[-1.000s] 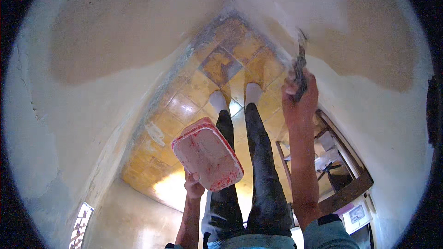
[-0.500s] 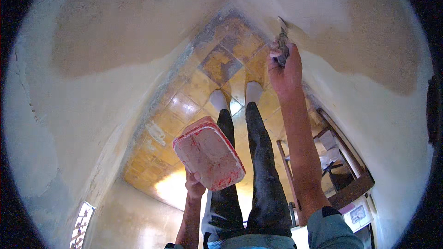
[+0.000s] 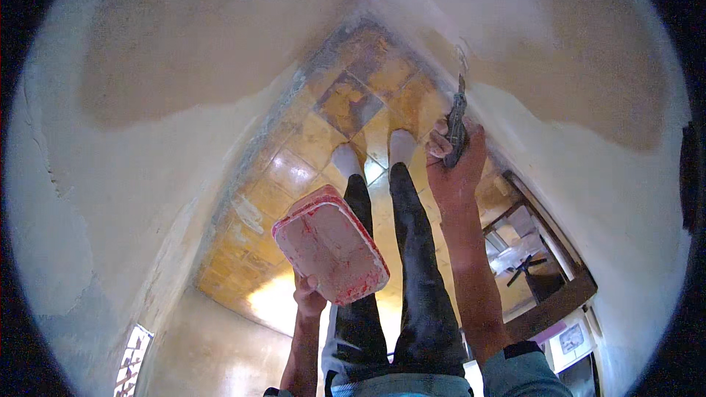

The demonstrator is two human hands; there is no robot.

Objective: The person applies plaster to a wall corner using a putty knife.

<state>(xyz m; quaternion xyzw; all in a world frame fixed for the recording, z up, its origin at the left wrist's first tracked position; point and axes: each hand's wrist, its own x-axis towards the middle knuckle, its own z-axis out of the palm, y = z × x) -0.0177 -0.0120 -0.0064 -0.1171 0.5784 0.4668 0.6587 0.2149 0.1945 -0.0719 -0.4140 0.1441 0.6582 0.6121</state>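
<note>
Tub left, scraper right
Left hand grasps the tub, likely keeping paste handy; right hand grips the scraper's handle.

Indoor room, probably a home: patchily coated walls at 10 and 2 o'clock, worn tile floor at 12, wooden frame at 4.

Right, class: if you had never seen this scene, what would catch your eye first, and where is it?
Probably the red-edged tub, smeared inside with pale paste and held by the left hand below centre. Next comes the dark scraper upright in the right hand, by the right wall. Between the walls, two white-covered feet stand on yellowish tiles.
</note>
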